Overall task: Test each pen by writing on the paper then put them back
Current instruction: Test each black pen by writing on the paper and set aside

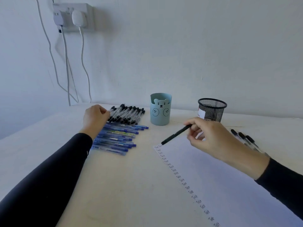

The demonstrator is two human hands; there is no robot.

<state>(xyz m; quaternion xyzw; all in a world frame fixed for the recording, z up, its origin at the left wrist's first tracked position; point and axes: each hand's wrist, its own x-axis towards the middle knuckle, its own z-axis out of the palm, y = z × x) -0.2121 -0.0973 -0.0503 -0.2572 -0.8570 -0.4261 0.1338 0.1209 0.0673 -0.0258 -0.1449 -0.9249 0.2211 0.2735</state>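
Cream table (131, 177), white wall. Right hand (213, 140) pinches black pen (176, 134) near its back end; likely light, rigid, slick. Left hand (95, 118) curled at pen pile (126, 115), hold unclear.

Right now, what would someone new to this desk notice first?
Probably the right hand holding a black pen with its tip at the top of a white paper, above a column of handwritten "Test" words down its left edge. Next, two heaps on the left: black-capped pens at the back, where the left hand rests, and blue pens in front. A blue bear pen holder and a black mesh cup stand behind.
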